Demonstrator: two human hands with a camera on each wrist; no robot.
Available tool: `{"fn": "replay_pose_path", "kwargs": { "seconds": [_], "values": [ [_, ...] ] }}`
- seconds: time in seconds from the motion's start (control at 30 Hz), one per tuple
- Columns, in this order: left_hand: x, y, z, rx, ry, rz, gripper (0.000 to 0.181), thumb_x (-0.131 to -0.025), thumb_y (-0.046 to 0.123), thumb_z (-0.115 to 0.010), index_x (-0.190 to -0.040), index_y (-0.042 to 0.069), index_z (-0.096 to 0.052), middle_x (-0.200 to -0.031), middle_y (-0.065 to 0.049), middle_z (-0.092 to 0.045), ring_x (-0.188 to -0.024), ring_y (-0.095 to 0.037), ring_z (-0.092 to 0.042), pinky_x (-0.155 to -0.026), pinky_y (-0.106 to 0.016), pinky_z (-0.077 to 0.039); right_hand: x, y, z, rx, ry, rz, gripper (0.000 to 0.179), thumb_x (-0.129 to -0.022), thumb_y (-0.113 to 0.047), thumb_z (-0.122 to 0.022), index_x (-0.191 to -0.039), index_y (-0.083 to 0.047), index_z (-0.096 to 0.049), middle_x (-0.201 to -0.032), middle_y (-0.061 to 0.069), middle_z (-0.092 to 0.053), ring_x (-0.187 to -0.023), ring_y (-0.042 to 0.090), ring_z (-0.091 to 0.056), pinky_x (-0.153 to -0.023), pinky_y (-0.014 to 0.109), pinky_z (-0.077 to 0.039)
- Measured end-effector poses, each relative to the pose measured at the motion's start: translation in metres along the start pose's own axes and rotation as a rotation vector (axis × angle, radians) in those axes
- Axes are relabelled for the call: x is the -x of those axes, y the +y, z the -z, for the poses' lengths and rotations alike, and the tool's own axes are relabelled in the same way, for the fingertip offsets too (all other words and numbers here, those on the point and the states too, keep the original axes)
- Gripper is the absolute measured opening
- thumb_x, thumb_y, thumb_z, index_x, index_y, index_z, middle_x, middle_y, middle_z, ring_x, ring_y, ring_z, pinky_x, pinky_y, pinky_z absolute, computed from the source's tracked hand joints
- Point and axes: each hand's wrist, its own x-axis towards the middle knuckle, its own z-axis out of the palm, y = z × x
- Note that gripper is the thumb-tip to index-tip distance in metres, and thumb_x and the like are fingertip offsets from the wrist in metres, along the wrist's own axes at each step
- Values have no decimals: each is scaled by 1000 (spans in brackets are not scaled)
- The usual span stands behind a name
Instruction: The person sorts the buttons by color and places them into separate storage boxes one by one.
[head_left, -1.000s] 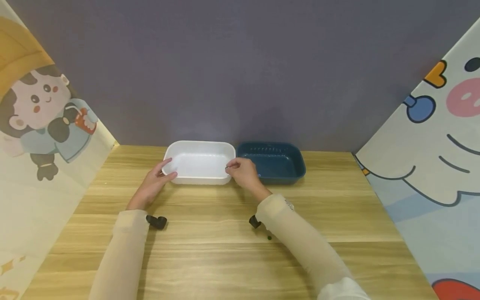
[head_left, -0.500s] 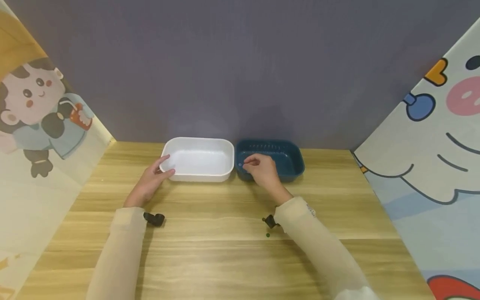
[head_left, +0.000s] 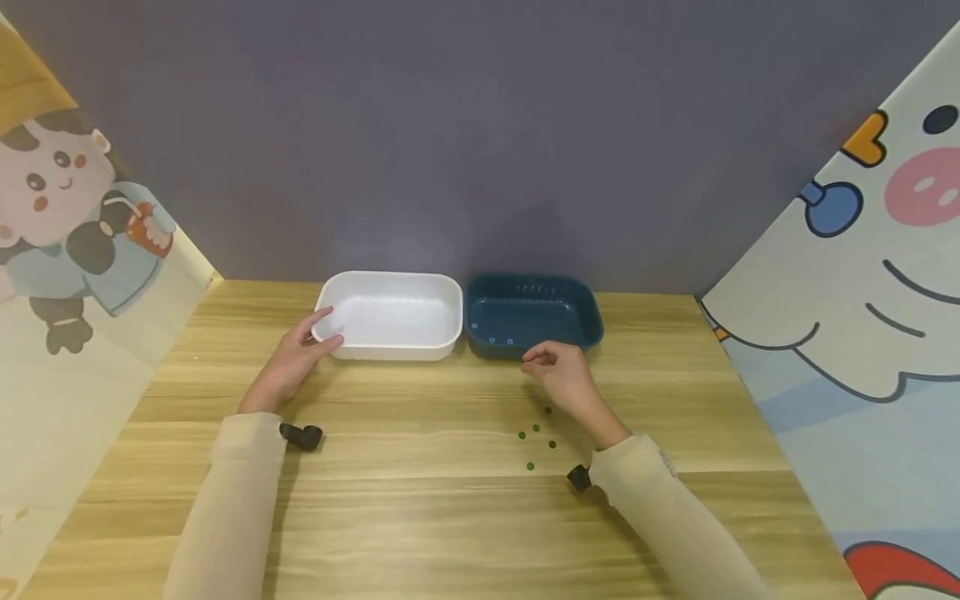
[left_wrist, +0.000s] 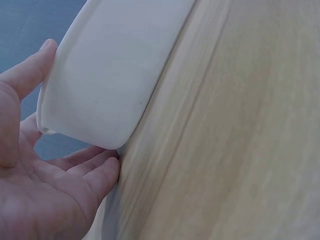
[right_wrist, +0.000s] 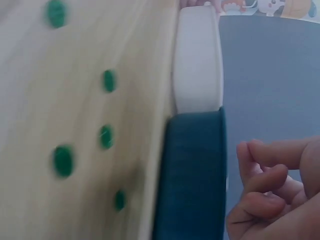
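White tray (head_left: 393, 354) sits at the far edge of our desk (head_left: 420, 517), left of center, w/ a dark blue tray (head_left: 540, 310) right beside it, also on the far edge. Five small green discs (head_left: 536, 427) lie loose on the desk, between the blue tray & the near edge. Our left hand (head_left: 288, 360) has thumb & fingers spread round the white tray's near-left corner, holding it. Our right hand (head_left: 567, 383) is by the blue tray's near rim, thumb & index tips pressed together, other fingers curled; we see nothing between 'em.

Imo the step in hand is small-disc handling, so we'd go one disc at a time, fingertips low, catching it by the rim, since thin stuff prob skids if pressed. Light left grip is enough to stop the tray sliding. Right sleeve (head_left: 667, 512) could sweep a disc, so wrist up pls.

Re brands/labels: none we can read. Left panel (head_left: 112, 367) & right panel (head_left: 847, 275) have cartoon prints, no lettering afaict. Tiny pale rings (head_left: 492, 340) in the blue tray's near-left corner, too small to ID.
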Motion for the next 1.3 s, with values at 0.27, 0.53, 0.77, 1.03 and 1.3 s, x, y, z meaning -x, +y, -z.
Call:
{"fn": "replay_pose_path", "kwargs": {
  "seconds": [0.27, 0.53, 0.77, 1.03, 1.3],
  "values": [
    [-1, 0, -1, -3, 8, -7, 76, -100, 32, -66, -161, 12, -25, -164, -20, -19, -139, -43, -34, -106, -46, -36, 11, 30, 7, 192, -118, -8, 8, -89, -4, -73, -96, -3, -74, -87, 4, -69, -81, 19, -62, -68, 33, -53],
    [-2, -2, 1, 10, -3, -2, 76, -101, 29, -65, -161, 12, -22, -166, -19, -15, -141, -45, -32, -111, -57, -30, 17, 44, 10, 424, -198, 12, 8, -85, -5, -77, -88, -11, -73, -80, -2, -65, -76, 16, -59, -72, 36, -51],
    [-2, 1, 0, 10, -2, -6, 76, -101, 29, -65, -161, 10, -23, -165, -21, -15, -142, -47, -31, -114, -60, -27, 19, 46, 8, 547, -230, 58, 9, -85, -7, -78, -89, -14, -74, -84, -2, -62, -81, 17, -57, -76, 39, -50],
    [-2, -1, 1, 20, -4, -7, 77, -100, 31, -66, -161, 11, -24, -165, -20, -15, -142, -47, -30, -114, -60, -27, 19, 44, 6, 571, -242, 45, 10, -87, -6, -76, -85, -15, -73, -82, -3, -63, -78, 17, -57, -74, 39, -50],
    [3, 9, -1, 26, -19, 14, 75, -101, 26, -64, -161, 10, -21, -165, -23, -12, -142, -48, -29, -114, -61, -26, 20, 44, 3, 497, -176, 64, 6, -88, -9, -77, -88, -14, -74, -79, -5, -65, -74, 14, -57, -71, 37, -50]
  ]
}}
